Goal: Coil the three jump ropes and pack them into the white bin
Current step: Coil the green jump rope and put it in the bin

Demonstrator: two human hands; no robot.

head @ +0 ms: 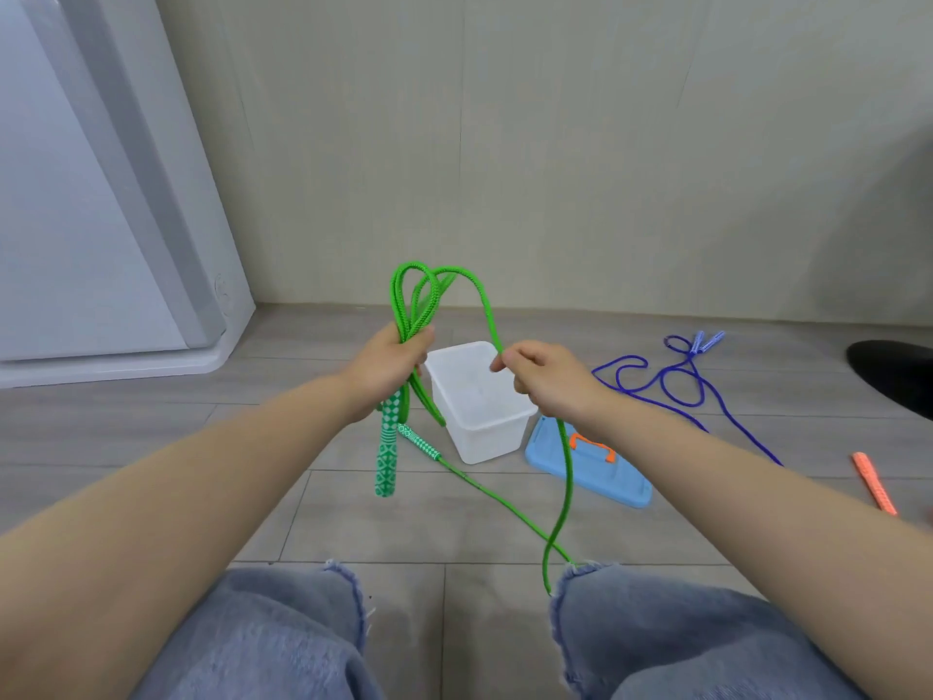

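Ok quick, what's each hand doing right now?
Left hand: fingers curled round the gathered loops of the green jump rope.
Right hand: fingers pinching a strand of the same rope.

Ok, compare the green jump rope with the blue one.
The green jump rope is held up, looped in the left hand and pinched by the right hand; the blue jump rope lies loose and uncoiled on the floor, untouched. Neither is in the white bin.

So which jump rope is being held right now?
The green rope, looped in the left hand. The blue rope lies loose on the floor.
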